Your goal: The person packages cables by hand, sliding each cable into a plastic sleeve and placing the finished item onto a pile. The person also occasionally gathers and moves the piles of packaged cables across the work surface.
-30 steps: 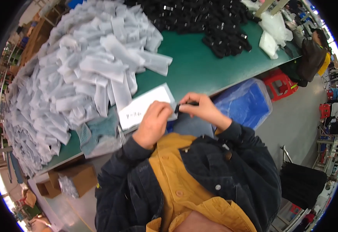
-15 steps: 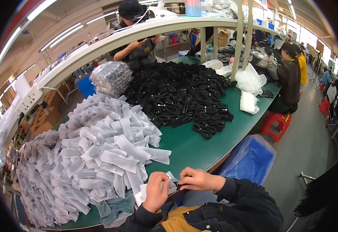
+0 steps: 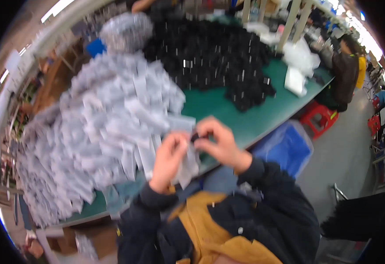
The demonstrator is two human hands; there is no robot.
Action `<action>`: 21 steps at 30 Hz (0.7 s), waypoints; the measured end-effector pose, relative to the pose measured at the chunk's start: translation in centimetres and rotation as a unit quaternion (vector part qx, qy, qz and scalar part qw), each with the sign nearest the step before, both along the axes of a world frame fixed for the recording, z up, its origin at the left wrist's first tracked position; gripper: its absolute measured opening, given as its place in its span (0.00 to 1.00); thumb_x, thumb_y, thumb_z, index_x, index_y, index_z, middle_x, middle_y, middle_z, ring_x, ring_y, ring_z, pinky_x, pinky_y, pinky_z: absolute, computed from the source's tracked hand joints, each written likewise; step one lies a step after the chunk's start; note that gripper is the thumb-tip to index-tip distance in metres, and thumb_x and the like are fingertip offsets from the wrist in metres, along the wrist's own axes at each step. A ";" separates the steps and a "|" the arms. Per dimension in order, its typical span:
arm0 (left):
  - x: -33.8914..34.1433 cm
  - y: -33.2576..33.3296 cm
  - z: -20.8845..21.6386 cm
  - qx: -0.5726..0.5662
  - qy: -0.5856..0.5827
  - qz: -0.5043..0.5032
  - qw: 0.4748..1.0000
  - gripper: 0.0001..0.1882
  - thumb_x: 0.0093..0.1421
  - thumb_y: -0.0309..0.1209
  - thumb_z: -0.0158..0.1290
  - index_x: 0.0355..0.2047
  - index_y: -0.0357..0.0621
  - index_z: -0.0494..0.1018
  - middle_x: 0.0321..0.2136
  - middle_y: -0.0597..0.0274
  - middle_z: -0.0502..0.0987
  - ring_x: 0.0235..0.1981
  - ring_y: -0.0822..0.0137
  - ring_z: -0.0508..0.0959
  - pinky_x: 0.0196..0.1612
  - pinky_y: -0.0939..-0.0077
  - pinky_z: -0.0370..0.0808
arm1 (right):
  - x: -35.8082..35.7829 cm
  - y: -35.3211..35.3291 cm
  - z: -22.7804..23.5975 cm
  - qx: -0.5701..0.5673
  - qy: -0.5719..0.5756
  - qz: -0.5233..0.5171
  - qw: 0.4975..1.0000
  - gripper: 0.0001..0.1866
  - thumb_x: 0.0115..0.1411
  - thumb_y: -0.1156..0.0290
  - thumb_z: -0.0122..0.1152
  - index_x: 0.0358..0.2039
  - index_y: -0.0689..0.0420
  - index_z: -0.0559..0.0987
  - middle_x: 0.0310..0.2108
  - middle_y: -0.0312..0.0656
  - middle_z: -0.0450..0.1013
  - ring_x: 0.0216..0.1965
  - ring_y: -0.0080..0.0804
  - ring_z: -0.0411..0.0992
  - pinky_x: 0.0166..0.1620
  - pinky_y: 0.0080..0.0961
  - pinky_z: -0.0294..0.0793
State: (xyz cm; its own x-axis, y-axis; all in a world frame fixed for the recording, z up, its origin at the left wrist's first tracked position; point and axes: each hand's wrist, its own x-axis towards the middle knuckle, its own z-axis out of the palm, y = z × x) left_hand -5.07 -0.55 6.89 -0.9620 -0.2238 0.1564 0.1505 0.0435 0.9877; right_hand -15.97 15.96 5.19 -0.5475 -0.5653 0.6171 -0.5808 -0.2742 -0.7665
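Black item [image 3: 195, 137] being clamped in right hand [image 3: 219, 141]; left hand [image 3: 168, 159] being held beside pale sleeve [image 3: 188, 168], left grip too blurred to tell.

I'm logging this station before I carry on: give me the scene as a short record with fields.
Left hand: beside a pale, thin piece; blur hides whether it grips it
Right hand: pinching a small black piece
Table: green top
Table, left: heap of pale sleeves; teal cloth near the front edge
Table, far side: heap of black bundles
Beside table: blue bin with clear plastic; red stool beyond
Image: motion-blurred
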 end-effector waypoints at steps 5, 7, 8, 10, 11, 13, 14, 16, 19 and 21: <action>-0.9 -1.7 0.3 0.146 -0.039 -0.010 0.989 0.10 0.67 0.30 0.51 0.44 0.37 0.74 0.36 0.70 0.75 0.32 0.81 0.69 0.34 0.86 0.66 | -0.5 -1.2 1.9 0.038 0.059 0.030 0.997 0.06 0.57 0.78 0.66 0.36 0.62 0.80 0.45 0.43 0.70 0.39 0.27 0.70 0.40 0.21 0.72; -0.9 -1.1 0.9 0.177 -0.053 0.005 0.983 0.10 0.67 0.30 0.51 0.44 0.37 0.74 0.35 0.70 0.76 0.32 0.81 0.70 0.34 0.86 0.66 | -0.3 -1.3 1.3 0.050 0.047 0.032 0.997 0.06 0.57 0.78 0.65 0.36 0.62 0.80 0.45 0.43 0.70 0.39 0.27 0.70 0.39 0.21 0.72; -1.0 -0.7 1.3 0.198 -0.048 0.019 0.979 0.10 0.67 0.30 0.51 0.43 0.37 0.74 0.35 0.71 0.76 0.31 0.81 0.70 0.33 0.86 0.65 | -0.3 -1.2 1.0 0.054 0.054 0.032 0.997 0.06 0.57 0.78 0.65 0.36 0.62 0.80 0.45 0.43 0.70 0.38 0.26 0.70 0.39 0.21 0.72; -1.1 -0.3 0.9 0.220 -0.048 0.031 0.974 0.10 0.67 0.30 0.51 0.43 0.37 0.74 0.34 0.71 0.76 0.31 0.81 0.70 0.33 0.86 0.65 | -0.3 -1.0 0.7 0.058 0.057 0.030 0.996 0.05 0.58 0.78 0.64 0.36 0.62 0.80 0.44 0.42 0.71 0.38 0.25 0.70 0.39 0.21 0.72; -1.1 -0.4 0.7 0.203 -0.044 0.009 0.978 0.09 0.67 0.30 0.51 0.42 0.37 0.74 0.35 0.70 0.77 0.32 0.80 0.71 0.35 0.85 0.67 | -0.5 -0.9 0.6 0.057 0.074 0.046 0.995 0.05 0.59 0.77 0.63 0.36 0.62 0.79 0.44 0.41 0.71 0.38 0.24 0.70 0.39 0.21 0.72; -0.9 -1.0 0.3 0.167 -0.035 -0.037 0.985 0.09 0.67 0.30 0.51 0.41 0.37 0.75 0.36 0.67 0.77 0.34 0.77 0.74 0.38 0.83 0.69 | -0.4 -0.8 0.5 0.051 0.109 0.077 0.990 0.05 0.61 0.76 0.61 0.38 0.61 0.79 0.43 0.39 0.72 0.37 0.22 0.70 0.39 0.20 0.72; -0.8 -1.3 0.3 0.166 -0.039 -0.038 0.985 0.09 0.67 0.30 0.51 0.41 0.37 0.75 0.36 0.67 0.77 0.34 0.77 0.74 0.38 0.83 0.69 | 0.0 -0.9 0.6 0.050 0.105 0.075 0.990 0.05 0.61 0.76 0.61 0.38 0.61 0.79 0.43 0.39 0.72 0.37 0.22 0.70 0.39 0.20 0.72; -0.9 -2.3 1.0 0.139 0.006 0.003 0.990 0.09 0.67 0.30 0.51 0.42 0.38 0.75 0.36 0.66 0.78 0.36 0.76 0.75 0.41 0.82 0.71 | 0.5 -1.1 1.2 -0.024 -0.122 0.103 0.987 0.06 0.64 0.75 0.59 0.40 0.60 0.79 0.43 0.37 0.73 0.36 0.21 0.69 0.38 0.19 0.71; -1.0 -8.6 2.1 0.141 0.103 0.067 0.982 0.10 0.68 0.30 0.50 0.43 0.37 0.75 0.37 0.63 0.77 0.40 0.73 0.76 0.47 0.78 0.72 | -0.4 0.1 0.9 -0.050 -0.176 0.067 0.981 0.07 0.66 0.73 0.57 0.41 0.60 0.79 0.41 0.35 0.73 0.35 0.19 0.69 0.37 0.18 0.71; -0.5 -11.7 4.5 0.011 0.119 0.251 0.960 0.10 0.67 0.29 0.51 0.44 0.36 0.75 0.39 0.60 0.78 0.43 0.71 0.77 0.50 0.74 0.73 | -1.7 1.6 0.7 -0.025 -0.057 -0.026 0.998 0.08 0.68 0.72 0.55 0.42 0.60 0.79 0.39 0.33 0.74 0.33 0.17 0.69 0.36 0.16 0.70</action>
